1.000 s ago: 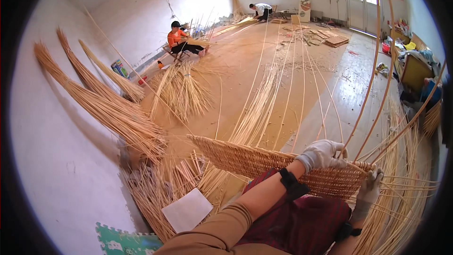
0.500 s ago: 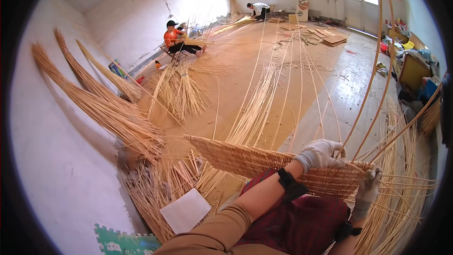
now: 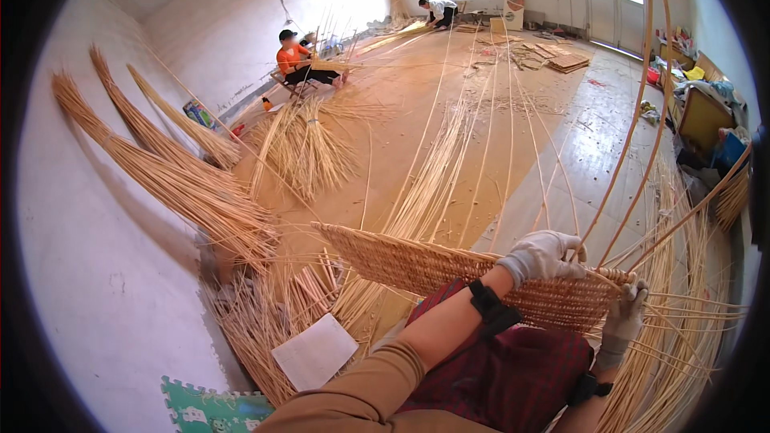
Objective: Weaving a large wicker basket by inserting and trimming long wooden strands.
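Note:
A long woven wicker panel point(image 3: 433, 266) lies slanting across my lap, with long stakes standing out from its far edge. My left hand point(image 3: 545, 256), in a pale glove, reaches over that edge near the right end, fingers curled at the rim around the base of a stake. At the panel's right end is my right hand point(image 3: 626, 313), also gloved, its fingers closed on the corner where loose willow strands point(image 3: 694, 305) run out to the right. What lies under the fingertips is partly hidden. A dark red checked cloth point(image 3: 497, 377) covers my lap beneath the panel.
Bundles of rods point(image 3: 172, 176) lean along the left wall. More bundled rods point(image 3: 309, 152) lie beyond. One person point(image 3: 297, 64) sits at the left; another point(image 3: 439, 12) bends down at the back. Flat woven pieces point(image 3: 561, 60) lie far off. A pale board point(image 3: 315, 353) is beside me.
My left hand has shifted slightly along the rim, and the panel has barely moved. The seated person's arms and posture differ a little.

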The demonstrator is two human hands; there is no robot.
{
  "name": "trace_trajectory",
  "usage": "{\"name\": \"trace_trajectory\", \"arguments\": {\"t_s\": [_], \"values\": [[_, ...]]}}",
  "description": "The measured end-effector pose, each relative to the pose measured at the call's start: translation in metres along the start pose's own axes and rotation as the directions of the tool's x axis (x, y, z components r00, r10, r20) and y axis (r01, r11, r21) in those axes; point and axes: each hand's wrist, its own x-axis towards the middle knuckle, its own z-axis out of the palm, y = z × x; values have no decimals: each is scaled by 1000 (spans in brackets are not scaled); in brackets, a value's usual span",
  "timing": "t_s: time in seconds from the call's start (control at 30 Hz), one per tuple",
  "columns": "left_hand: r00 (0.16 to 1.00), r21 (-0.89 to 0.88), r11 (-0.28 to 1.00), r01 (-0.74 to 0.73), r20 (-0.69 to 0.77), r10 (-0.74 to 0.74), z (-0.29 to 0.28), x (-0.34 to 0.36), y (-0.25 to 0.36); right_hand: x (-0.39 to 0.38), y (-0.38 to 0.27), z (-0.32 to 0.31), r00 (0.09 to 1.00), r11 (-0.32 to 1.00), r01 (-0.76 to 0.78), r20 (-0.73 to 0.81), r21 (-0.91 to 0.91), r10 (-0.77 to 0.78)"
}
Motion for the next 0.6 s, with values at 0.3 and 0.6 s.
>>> {"name": "trace_trajectory", "arguments": {"t_s": [0.3, 0.6], "values": [[1000, 34, 999, -2, -5, 2, 3, 1, 2, 8, 0, -14, 991, 988, -67, 122, 140, 50], [999, 26, 999, 32, 6, -32, 1, 0, 3, -2, -9, -4, 996, 996, -83, -36, 41, 84]]}}
